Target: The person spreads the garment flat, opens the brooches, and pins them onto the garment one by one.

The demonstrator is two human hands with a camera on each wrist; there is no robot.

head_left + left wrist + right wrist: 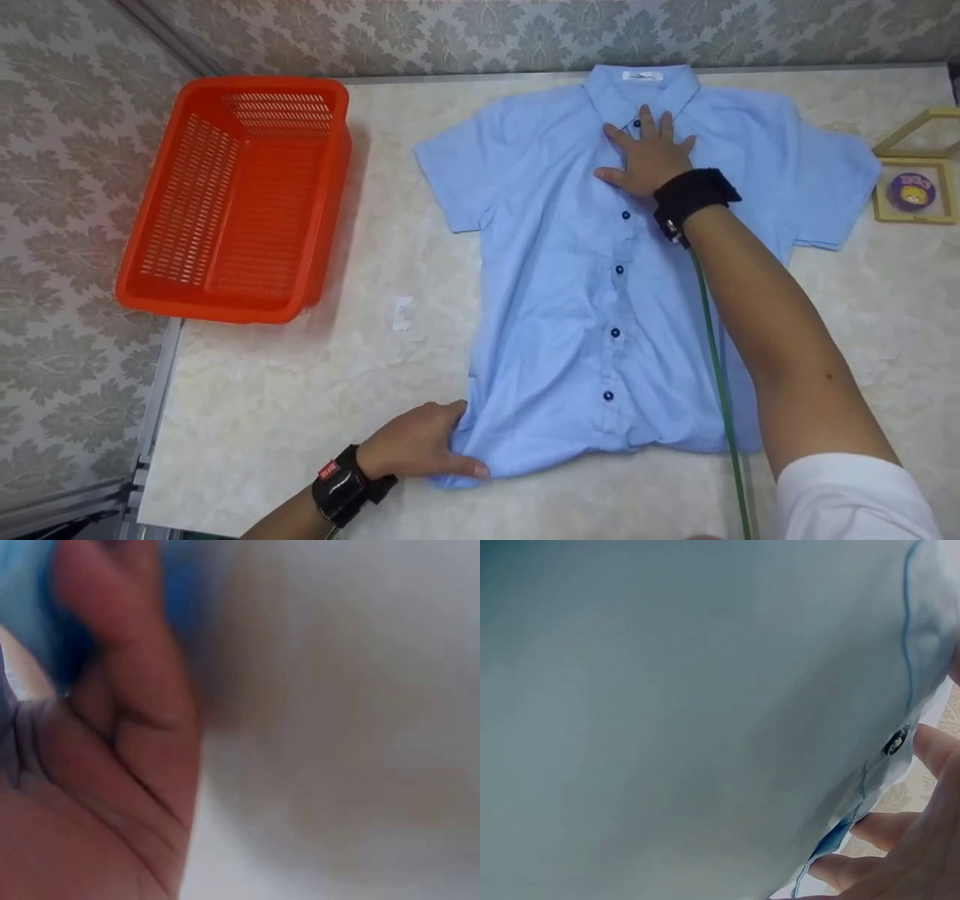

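A light-blue short-sleeved button shirt (547, 300) lies front up on the table, collar toward the wall, with dark buttons down its front. My left hand (416, 442) grips its lower left corner, thumb on top; the other fingers are largely hidden in the head view. In the left wrist view that hand's fingers (142, 675) curl against blurred blue cloth. Just below the collar, my right hand (651, 157) rests on the shirt with its fingers spread. The right wrist view shows the right fingers (889, 829) against the cloth near a dark button (895, 741).
A red plastic basket (326, 202) with slotted sides stands at the table's left. To the right, a yellowish frame (892, 214) holds a round purple badge (911, 192). A small whitish label (403, 313) lies between basket and shirt. A green cable (716, 352) trails from my right wristband.
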